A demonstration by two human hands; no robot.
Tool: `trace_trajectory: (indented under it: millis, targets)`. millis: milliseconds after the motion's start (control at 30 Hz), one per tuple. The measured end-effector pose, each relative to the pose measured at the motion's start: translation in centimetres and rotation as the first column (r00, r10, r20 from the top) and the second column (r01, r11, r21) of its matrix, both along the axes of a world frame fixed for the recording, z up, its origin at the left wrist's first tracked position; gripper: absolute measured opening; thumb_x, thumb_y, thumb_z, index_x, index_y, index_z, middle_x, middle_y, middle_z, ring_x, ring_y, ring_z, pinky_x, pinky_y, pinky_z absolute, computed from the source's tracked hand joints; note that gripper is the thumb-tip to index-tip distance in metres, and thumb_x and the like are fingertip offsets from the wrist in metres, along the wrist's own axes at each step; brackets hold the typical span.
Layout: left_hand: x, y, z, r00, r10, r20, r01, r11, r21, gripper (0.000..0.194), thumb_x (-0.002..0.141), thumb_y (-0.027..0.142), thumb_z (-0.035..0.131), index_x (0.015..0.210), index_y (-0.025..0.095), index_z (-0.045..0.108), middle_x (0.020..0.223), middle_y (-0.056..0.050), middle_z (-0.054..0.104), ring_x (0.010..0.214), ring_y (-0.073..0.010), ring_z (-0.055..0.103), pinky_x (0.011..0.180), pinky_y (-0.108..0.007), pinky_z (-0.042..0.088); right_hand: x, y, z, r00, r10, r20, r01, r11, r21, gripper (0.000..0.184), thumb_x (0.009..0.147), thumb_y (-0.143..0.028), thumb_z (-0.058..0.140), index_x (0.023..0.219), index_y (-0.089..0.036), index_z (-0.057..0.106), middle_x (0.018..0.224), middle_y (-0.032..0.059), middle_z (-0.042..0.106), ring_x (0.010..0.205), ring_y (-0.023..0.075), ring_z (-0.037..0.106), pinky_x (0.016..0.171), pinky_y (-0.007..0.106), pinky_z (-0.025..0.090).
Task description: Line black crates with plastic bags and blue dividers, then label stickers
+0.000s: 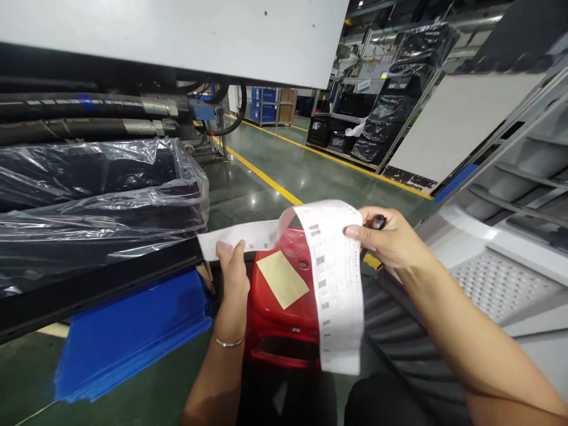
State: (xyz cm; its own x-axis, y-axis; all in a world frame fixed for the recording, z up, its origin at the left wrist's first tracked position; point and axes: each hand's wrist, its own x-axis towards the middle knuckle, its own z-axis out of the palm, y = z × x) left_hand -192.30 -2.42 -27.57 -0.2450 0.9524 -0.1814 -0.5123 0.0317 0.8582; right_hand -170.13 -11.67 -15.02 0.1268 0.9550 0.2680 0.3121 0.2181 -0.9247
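Two hands (234,273) (390,239), one paper strip (339,278), one yellow sheet (283,280), one red stool (288,319), one bracelet (229,344)

Left of the left hand (234,272): clear plastic wrap (110,206) (creased, shiny) over black load (128,176); blue sheets (133,331) lower, dark hoses (66,127) higher. Right of the right hand (390,239): pale perforated panel (497,284). Beyond both: yellow floor line (264,180).

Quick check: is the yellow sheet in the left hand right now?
No, the left hand holds the white paper strip, while the yellow sheet lies on the red stool.
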Motion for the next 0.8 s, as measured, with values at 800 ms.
trace_trajectory:
  millis: [800]
  targets:
    - [4.5, -0.7, 25.7, 0.922, -0.191, -0.336, 0.387, 0.451, 0.805, 0.03, 0.073, 0.018, 0.068, 0.103, 0.014, 0.065, 0.099, -0.007, 0.064, 0.103, -0.0223, 0.061, 0.083, -0.029, 0.051, 0.2, -1.0, 16.5, 0.769, -0.275, 0.577, -0.057, 0.87, 0.49, 0.034, 0.071, -0.047, 0.072, 0.074, -0.014, 0.067, 0.063, -0.0015, 0.054, 0.064, 0.0106, 0.05, 0.059, 0.023, 0.035]
